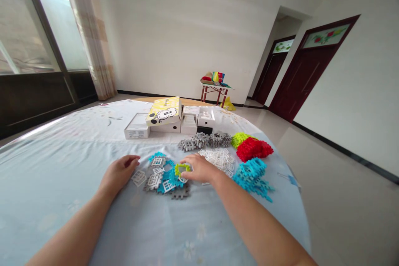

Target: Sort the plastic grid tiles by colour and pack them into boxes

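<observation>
My right hand (199, 168) pinches a lime-green square building piece (178, 169) between thumb and fingers, over a mixed pile of interlocking pieces. In that pile are blue pieces (168, 167), grey pieces (181, 193) and white window pieces (154, 181). My left hand (122, 169) rests on the cloth left of the pile, its fingers loosely curled together with nothing visible in them. Just beside its fingertips lies a loose white window piece (139, 178). Part of the green piece is covered by my right fingers.
Sorted heaps surround the right arm: white pieces (220, 158), grey (218, 139), lime (241, 138), red (254, 149) and blue (252, 174). Behind stand a yellow-lidded box (165, 112) and white boxes (137, 125). The round table has a pale blue cloth (156, 232). A small table (216, 86) stands beyond.
</observation>
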Demonstrator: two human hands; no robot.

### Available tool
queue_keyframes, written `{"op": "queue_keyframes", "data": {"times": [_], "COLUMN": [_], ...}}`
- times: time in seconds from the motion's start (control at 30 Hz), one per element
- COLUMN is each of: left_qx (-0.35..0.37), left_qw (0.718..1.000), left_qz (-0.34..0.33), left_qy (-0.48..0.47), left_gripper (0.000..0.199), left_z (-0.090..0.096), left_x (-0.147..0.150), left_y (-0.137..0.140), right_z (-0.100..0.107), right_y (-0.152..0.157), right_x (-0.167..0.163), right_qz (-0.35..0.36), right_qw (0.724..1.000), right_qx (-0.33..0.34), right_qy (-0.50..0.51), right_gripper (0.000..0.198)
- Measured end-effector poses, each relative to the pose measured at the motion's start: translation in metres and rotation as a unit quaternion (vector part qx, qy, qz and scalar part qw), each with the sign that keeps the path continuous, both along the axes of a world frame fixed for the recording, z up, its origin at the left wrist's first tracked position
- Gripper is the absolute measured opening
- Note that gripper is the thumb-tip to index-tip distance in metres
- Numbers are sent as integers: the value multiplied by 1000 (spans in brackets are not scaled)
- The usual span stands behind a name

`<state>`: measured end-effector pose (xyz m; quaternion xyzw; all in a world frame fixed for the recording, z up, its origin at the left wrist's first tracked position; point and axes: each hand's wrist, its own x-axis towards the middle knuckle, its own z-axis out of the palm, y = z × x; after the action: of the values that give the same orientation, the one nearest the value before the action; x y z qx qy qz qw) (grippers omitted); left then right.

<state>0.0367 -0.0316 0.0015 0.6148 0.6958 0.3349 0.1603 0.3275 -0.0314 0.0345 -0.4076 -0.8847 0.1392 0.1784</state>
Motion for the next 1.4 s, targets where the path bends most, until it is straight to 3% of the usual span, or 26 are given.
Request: {"op": "queue_keyframes", "data": {"times": [0.27, 0.37, 0.47, 0.53, 0.63, 0.9, 1.03, 1.27, 1.33, 1.4], "left_qx": [-4, -3, -4, -2, -1, -10, -24, -40, -40, -46], "left_qw": [1000, 1000, 1000, 1000, 1000, 1000, 1000, 998, 999, 998], "left_qz": [-3, -2, -2, -1, 0, -5, 0, 0, 1, 4], "left_qy": [1, 3, 6, 7, 7, 15, 19, 39, 36, 33], "left_gripper": [39, 38, 38, 38, 39, 41, 41, 40, 39, 38], "left_z": [-5, -5, -6, -6, -5, -3, 1, -1, -4, -8], "left_x": [-5, -6, -6, -6, -5, -2, 0, -6, -9, -11], "left_y": [4, 5, 6, 6, 4, 2, 1, 4, 7, 10], "right_z": [7, 14, 13, 7, -3, -1, 0, 8, 19, 33], "right_y": [-7, -8, -6, -2, 2, -6, -7, -4, 1, 13], "right_x": [-1, 1, 3, 4, 5, 8, 9, 18, 32, 55], "right_qz": [-21, -33, -17, -45, -103, -45, -18, -8, -30, -95], "right_qw": [1000, 998, 992, 990, 989, 997, 998, 990, 987, 982], "right_qx": [1, -6, -57, -66, -24, -45, -67, -120, -112, -79], "right_qy": [-11, 45, 108, 119, 106, 36, 9, 74, 112, 143], "right_gripper": [21, 28, 28, 26, 28, 49, 49, 74, 75, 74]}}
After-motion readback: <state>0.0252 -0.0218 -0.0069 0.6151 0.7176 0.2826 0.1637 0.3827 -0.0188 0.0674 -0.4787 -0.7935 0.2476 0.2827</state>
